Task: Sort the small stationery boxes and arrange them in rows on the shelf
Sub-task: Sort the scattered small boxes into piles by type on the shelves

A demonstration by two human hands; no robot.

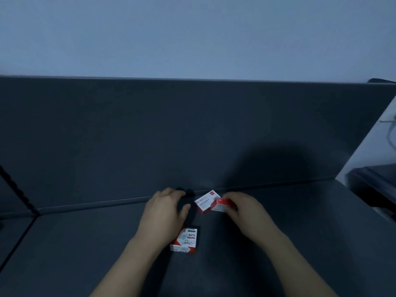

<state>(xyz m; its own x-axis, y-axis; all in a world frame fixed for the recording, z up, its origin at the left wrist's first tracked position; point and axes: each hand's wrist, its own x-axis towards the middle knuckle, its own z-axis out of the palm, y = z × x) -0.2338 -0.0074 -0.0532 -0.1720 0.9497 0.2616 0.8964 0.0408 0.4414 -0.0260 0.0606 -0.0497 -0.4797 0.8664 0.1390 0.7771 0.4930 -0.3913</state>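
In the head view, the right hand pinches a red-and-white box against a second box by the back edge of the dark shelf, probably to start a row. The left hand is relaxed and holds nothing, just beyond the paper-clip box.

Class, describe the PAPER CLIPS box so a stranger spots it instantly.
Find the dark grey surface crossed by a seam. Nearer than the seam, the paper clips box lies flat beside the left hand. Unlike the boxes at the right hand, nothing grips it.
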